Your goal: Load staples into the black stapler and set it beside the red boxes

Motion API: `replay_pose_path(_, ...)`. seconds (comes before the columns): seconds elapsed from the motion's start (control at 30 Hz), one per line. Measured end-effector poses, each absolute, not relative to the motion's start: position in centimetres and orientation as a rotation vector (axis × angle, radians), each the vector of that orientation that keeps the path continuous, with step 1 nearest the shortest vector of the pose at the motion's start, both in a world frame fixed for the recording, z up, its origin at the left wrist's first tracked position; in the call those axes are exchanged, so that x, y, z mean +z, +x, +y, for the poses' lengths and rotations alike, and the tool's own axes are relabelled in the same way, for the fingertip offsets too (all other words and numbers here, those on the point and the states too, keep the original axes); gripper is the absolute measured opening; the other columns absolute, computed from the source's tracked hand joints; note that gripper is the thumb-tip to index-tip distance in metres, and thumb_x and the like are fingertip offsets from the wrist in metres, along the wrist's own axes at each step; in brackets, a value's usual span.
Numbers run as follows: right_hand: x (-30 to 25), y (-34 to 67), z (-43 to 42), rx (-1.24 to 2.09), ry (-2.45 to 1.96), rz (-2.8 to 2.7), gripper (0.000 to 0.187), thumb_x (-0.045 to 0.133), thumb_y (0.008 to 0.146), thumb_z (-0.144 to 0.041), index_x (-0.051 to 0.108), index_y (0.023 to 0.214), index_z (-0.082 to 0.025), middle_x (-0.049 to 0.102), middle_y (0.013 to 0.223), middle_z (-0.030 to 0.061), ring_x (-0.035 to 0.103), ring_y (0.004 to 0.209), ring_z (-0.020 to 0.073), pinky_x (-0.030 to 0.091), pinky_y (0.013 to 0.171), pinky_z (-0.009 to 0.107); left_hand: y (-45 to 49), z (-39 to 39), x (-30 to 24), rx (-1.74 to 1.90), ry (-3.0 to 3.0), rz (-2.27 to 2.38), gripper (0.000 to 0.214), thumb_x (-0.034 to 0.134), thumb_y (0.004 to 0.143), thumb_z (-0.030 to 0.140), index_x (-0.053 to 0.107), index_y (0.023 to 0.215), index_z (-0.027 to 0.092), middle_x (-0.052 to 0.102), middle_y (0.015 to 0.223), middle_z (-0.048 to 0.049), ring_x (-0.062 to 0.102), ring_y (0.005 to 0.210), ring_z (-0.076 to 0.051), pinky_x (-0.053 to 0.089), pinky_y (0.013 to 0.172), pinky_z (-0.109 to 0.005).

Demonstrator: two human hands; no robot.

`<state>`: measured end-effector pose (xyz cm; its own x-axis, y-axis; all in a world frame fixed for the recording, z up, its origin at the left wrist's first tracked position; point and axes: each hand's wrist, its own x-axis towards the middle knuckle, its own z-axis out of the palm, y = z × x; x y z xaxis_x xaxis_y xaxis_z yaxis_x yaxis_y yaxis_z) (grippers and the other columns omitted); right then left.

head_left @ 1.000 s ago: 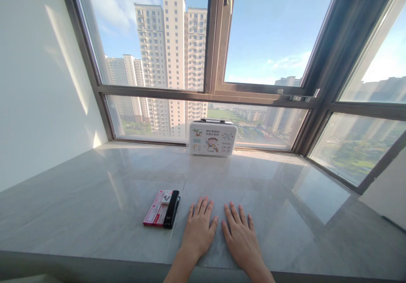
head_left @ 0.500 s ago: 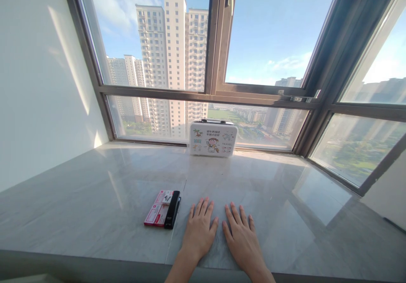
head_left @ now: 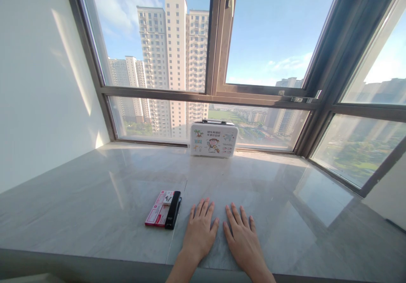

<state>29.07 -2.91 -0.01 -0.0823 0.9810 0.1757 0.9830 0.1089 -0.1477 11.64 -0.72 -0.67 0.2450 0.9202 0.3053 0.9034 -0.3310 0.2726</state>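
My left hand lies flat, palm down, on the grey marble sill, its fingers apart and nothing in it. Beside it, also flat with spread fingers, rests my right hand, likewise holding nothing. Just left of my left hand is a black stapler, lying lengthwise against several small pink-and-white boxes. A little white box with a dark stapler picture sits at the far end of that group, next to the stapler.
A white case with cartoon prints and a dark handle stands upright at the back against the window frame. A pale wall bounds the left side. The sill's front edge runs under my wrists.
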Motion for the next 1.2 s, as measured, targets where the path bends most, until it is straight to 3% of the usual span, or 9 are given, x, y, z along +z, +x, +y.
replay_pose_path(1.2,-0.03,29.00,-3.11,-0.008,-1.958,-2.159,0.061,0.024,0.102,-0.053,0.029,0.157,-0.028,0.020,0.164,0.0005,0.012,0.152,0.0329,0.012,0.120,0.057,11.58,-1.22,-0.44,0.619,2.435,1.795,0.057,0.025,0.103,0.054,0.034,0.155,0.031,0.026,0.163,-0.0004,0.021,0.151,-0.025,0.019,0.124,-0.051)
